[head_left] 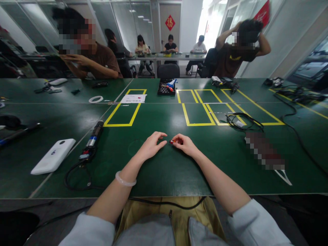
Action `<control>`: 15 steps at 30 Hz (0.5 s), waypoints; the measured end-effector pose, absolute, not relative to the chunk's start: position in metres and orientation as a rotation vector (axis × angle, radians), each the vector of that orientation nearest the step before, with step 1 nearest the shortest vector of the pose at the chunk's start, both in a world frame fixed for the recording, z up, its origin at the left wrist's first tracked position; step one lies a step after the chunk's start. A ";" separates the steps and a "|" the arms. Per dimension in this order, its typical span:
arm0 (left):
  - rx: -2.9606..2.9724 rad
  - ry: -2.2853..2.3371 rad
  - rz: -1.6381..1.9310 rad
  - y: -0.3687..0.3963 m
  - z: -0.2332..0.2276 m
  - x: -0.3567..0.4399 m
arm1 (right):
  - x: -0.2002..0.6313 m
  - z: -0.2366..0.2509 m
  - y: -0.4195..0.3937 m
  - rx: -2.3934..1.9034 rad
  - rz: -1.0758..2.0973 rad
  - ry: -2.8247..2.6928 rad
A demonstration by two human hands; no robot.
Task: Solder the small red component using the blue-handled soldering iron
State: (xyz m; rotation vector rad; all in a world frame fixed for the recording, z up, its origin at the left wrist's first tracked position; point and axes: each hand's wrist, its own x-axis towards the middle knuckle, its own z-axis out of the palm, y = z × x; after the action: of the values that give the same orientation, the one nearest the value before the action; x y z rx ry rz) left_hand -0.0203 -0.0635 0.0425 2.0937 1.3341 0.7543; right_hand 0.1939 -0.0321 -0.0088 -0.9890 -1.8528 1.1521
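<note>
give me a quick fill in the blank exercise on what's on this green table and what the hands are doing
1. The right hand pinches a small ____ object.
2. The left hand wears a pale ____ at the wrist.
3. The white device lies to the person's ____.
4. The table bears rectangles of ____ tape.

Missing words: red; bangle; left; yellow

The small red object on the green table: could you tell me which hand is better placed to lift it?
Probably the right hand: its fingertips already pinch the small red object, which lies on the green table. The left hand rests just beside it, fingers curled, apparently not touching it.
</note>
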 end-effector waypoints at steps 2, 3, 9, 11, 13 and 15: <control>2.222 1.474 0.682 -0.068 0.051 -0.046 | 0.194 -0.008 -0.032 -0.996 1.154 -1.859; 2.266 1.573 0.645 -0.070 0.053 -0.062 | 0.194 -0.008 -0.033 -0.998 1.154 -1.860; 2.179 2.440 0.372 -0.086 0.041 -0.188 | 0.194 -0.009 -0.032 -1.011 1.148 -1.872; 2.040 2.626 0.208 -0.095 0.037 -0.226 | 0.194 -0.011 -0.032 -1.013 1.145 -1.871; 1.887 2.658 0.066 -0.102 0.037 -0.257 | 0.194 -0.013 -0.031 -1.012 1.145 -1.872; 1.791 2.616 0.055 -0.108 0.040 -0.278 | 0.194 -0.015 -0.030 -1.007 1.146 -1.877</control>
State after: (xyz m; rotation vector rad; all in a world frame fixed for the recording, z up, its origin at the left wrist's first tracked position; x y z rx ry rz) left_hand -0.2779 -0.1082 0.0401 1.7909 2.6162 0.0553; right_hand 0.1942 -0.0298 -0.0147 -1.0069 -1.8767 1.1461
